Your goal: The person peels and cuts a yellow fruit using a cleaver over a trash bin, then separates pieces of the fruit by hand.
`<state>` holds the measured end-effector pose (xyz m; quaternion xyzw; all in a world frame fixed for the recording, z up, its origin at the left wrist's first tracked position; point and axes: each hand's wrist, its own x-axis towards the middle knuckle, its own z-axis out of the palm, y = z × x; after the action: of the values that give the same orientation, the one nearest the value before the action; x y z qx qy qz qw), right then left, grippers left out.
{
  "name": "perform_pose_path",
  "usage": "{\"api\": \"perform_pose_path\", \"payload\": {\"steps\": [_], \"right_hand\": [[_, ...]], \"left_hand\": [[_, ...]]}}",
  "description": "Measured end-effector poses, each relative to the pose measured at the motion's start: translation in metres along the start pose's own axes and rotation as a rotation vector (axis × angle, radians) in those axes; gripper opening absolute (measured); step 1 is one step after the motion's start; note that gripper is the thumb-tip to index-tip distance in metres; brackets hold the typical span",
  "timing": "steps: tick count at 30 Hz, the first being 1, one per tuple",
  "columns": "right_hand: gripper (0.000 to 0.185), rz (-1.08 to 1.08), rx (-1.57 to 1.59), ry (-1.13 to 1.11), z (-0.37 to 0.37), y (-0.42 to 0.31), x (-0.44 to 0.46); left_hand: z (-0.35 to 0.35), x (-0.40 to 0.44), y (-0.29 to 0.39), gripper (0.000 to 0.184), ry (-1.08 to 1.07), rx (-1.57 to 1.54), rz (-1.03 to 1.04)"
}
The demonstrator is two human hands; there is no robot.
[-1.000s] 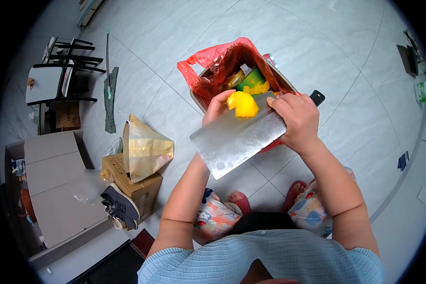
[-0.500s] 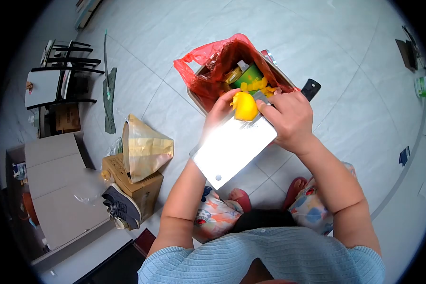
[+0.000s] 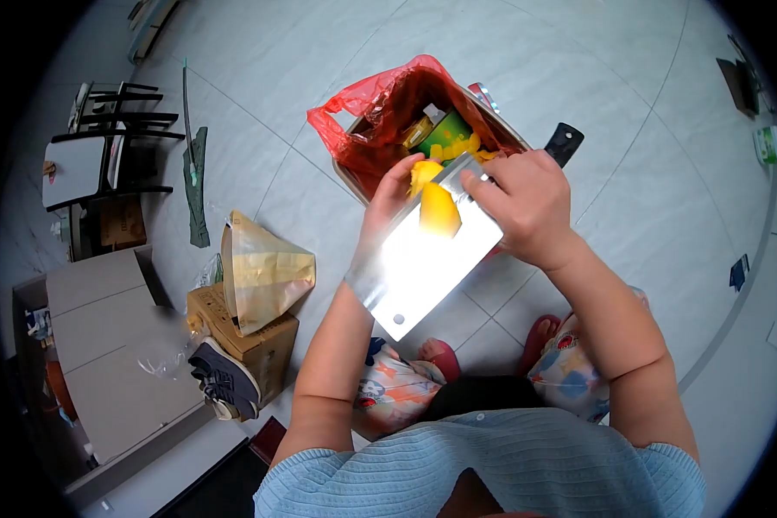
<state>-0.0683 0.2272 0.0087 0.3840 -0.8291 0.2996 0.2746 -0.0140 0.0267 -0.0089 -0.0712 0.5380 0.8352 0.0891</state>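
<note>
My right hand grips a broad cleaver near its black handle, with the thumb on the blade. The shiny blade slants down to the left over my left forearm. My left hand holds a yellow fruit behind the blade, its fingers partly hidden. A yellow piece shows on the face of the blade; whether it is a cut slice or a reflection I cannot tell. Just beyond the hands stands a bin lined with a red plastic bag, holding yellow peels and a green item.
A cardboard box with a beige bag on it stands at the left, beside dark shoes. Farther left are a large open carton and stacked chairs. A folded green umbrella-like item lies on the floor.
The cleaver has tilted more steeply and its blade now covers part of the fruit. A yellow shape has appeared on the blade's face. The handle has shifted slightly up and left.
</note>
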Motion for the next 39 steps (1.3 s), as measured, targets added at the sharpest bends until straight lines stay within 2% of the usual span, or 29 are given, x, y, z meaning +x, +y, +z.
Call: {"api": "perform_pose_path", "payload": {"steps": [2, 3, 9, 14, 17, 20, 25, 28, 30, 32, 34, 36, 39], "right_hand": [[0.023, -0.057, 0.042, 0.010, 0.000, -0.003, 0.000], [0.023, -0.060, 0.030, -0.001, 0.001, -0.004, -0.001], [0.025, -0.041, 0.061, -0.001, -0.003, 0.001, -0.002], [0.028, -0.040, 0.091, 0.003, -0.010, 0.009, 0.001], [0.027, -0.078, 0.070, -0.013, -0.011, 0.015, 0.003], [0.026, -0.098, 0.058, -0.038, -0.010, 0.018, 0.003], [0.027, -0.107, 0.059, -0.056, -0.013, 0.020, 0.005], [0.028, -0.110, 0.053, -0.068, -0.014, 0.022, 0.006], [0.029, -0.122, 0.053, -0.065, -0.014, 0.023, 0.006], [0.030, -0.115, 0.062, -0.071, -0.014, 0.022, 0.006], [0.030, -0.136, 0.066, -0.076, -0.014, 0.024, 0.005], [0.030, -0.158, 0.074, -0.084, -0.011, 0.021, 0.005], [0.030, -0.157, 0.054, -0.091, -0.012, 0.020, 0.006]], "left_hand": [[-0.002, 0.002, -0.003, 0.066, -0.011, 0.088, 0.134], [-0.001, 0.001, 0.000, 0.072, 0.000, 0.040, 0.093], [0.001, 0.001, 0.009, 0.069, 0.046, -0.294, 0.063], [-0.011, 0.004, 0.014, 0.070, 0.024, -0.338, 0.122], [-0.013, 0.004, 0.020, 0.073, 0.090, 0.133, 0.245], [-0.013, 0.002, 0.025, 0.072, 0.141, 0.292, 0.307], [-0.022, 0.002, 0.027, 0.070, 0.147, 0.314, 0.296], [-0.031, 0.004, 0.026, 0.069, 0.103, 0.222, 0.285], [-0.032, 0.001, 0.032, 0.068, 0.033, -0.150, 0.080], [-0.032, 0.001, 0.033, 0.068, 0.024, -0.186, 0.080], [-0.035, -0.002, 0.035, 0.067, -0.022, -0.388, 0.040], [-0.041, -0.004, 0.039, 0.064, -0.009, -0.451, 0.032], [-0.046, -0.003, 0.039, 0.064, -0.197, -0.768, -0.037]]}}
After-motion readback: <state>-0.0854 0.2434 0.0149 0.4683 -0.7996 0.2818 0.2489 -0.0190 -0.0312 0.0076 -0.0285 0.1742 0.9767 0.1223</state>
